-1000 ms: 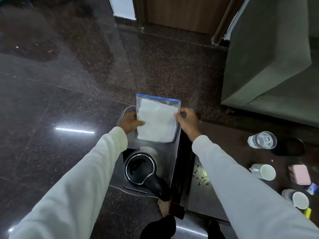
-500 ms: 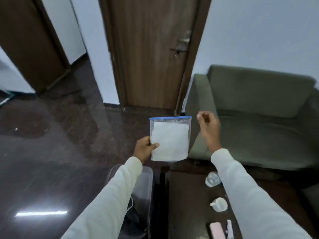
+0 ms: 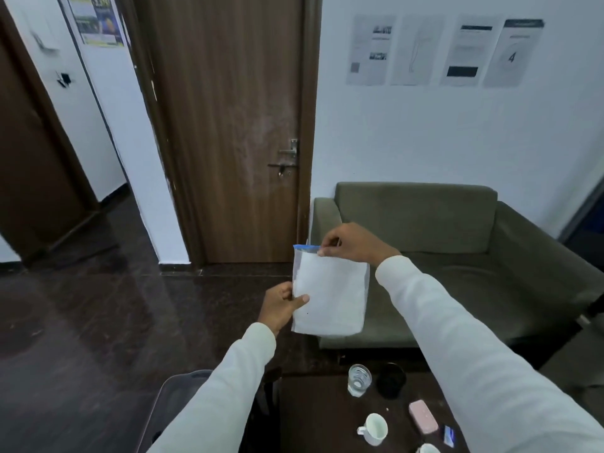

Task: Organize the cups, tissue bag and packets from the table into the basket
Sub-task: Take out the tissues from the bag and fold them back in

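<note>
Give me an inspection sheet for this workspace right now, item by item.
Surface: dark table, lower right.
Job's things: tissue bag held in the air; white cup on the table, a second at the frame edge; basket on the floor left of the table.
Clutter: clear glass, black cup, pink case.
Hands: left hand holds the bag's side; right hand has a pinching grip on its blue top.
Cables: nothing seen.
Surroundings: green sofa, wooden door, wall posters.
</note>
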